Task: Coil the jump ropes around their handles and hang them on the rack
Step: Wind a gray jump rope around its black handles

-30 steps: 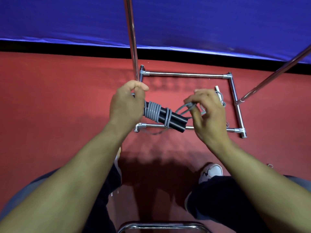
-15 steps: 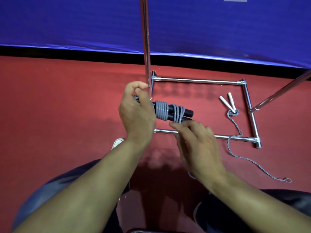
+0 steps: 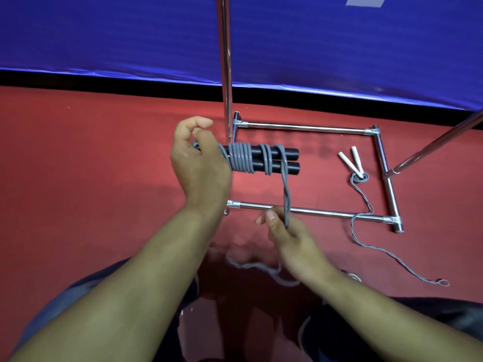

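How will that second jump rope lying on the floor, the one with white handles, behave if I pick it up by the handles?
The white-handled rope would probably hang limp: its thin grey cord snakes loosely across the red floor and over the rack base. It looks light. The trailing looped end might catch on that bar.

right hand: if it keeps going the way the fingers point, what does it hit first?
The right hand holds the gray rope, fingers pointing up and away. Straight on, it would likely meet the rack's near floor bar in the picture, then the black handles; depth is unclear, so it may pass above the bar.
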Motion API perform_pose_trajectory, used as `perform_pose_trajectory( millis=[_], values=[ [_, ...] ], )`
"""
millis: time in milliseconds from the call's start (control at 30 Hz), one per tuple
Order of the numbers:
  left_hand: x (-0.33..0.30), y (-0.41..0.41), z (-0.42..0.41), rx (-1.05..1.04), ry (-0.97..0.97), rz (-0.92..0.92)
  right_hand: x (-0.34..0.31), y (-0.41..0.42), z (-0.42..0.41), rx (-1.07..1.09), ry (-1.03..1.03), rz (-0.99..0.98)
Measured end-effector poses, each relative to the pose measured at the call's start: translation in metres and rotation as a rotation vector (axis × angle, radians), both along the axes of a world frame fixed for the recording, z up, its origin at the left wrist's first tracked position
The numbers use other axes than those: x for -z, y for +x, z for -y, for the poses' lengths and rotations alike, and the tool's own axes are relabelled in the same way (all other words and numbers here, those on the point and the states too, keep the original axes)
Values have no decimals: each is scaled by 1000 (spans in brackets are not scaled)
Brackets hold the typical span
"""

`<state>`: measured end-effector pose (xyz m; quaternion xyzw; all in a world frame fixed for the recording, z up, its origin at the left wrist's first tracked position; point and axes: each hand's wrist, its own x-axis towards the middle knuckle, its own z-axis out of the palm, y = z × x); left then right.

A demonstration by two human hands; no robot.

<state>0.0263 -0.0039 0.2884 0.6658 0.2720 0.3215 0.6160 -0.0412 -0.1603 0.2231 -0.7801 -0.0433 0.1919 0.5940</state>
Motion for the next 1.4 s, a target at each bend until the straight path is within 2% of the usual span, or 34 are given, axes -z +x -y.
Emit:
perform_pose_trajectory(
  millis=[67, 100, 233, 267, 300, 367, 400, 433, 467, 533, 600, 633, 733, 867, 967, 1000, 1067, 1133, 1267, 1333, 1400],
  values=[
    [2, 3, -11, -73, 1, 4, 1, 6, 14, -125, -181, 244],
    [1, 3, -15, -108, 3, 3, -2, 8, 17, -198, -216, 305],
    [-3, 4, -13, -116, 13, -13, -7, 19, 15, -321, -312, 332],
    [-3, 2, -9, -81, 22, -1, -7, 20, 14, -309, -307, 262],
    [-4, 0, -6, -37, 33, 16, -8, 21, 13, -264, -259, 102],
    [-5, -5, 3, 46, 60, 37, -15, 19, 8, -79, 3, -404],
    [-4, -7, 7, 70, 71, 37, -18, 18, 6, 23, 113, -574],
    [-3, -8, 9, 69, 71, 32, -18, 18, 6, 118, 175, -621],
    [-2, -7, 9, 44, 55, 29, -18, 18, 5, 203, 175, -560],
    [0, -2, -1, -61, -10, 30, -21, 19, 6, 320, 2, -218],
    [-1, 3, -15, -158, -61, 16, -28, 13, 11, 352, -87, 88],
    [-2, 4, -19, -185, -68, 9, -31, 6, 12, 330, -77, 154],
    [-4, 2, -21, -194, -27, 22, -37, -6, 10, 241, -3, 103],
    [-4, 0, -16, -129, -8, 71, -42, -2, 8, 8, 159, -223],
    [-9, -6, -8, -32, 26, 87, -46, 7, 19, -126, 75, -305],
    [-9, -7, -5, 6, 25, 74, -47, 10, 21, -161, -31, -263],
    [-8, -9, -1, 77, -36, 22, -48, 13, 24, -173, -350, -56],
    [-7, -10, 2, 134, -129, -37, -46, 20, 28, -28, -535, 157],
    [-11, -15, 5, 291, -165, -159, -49, 41, 40, 275, -406, 420],
    [-13, -15, 3, 349, -158, -203, -59, 45, 45, 355, -366, 593],
    [-15, -15, 3, 393, -107, -220, -70, 45, 45, 387, -348, 677]
  ],
)
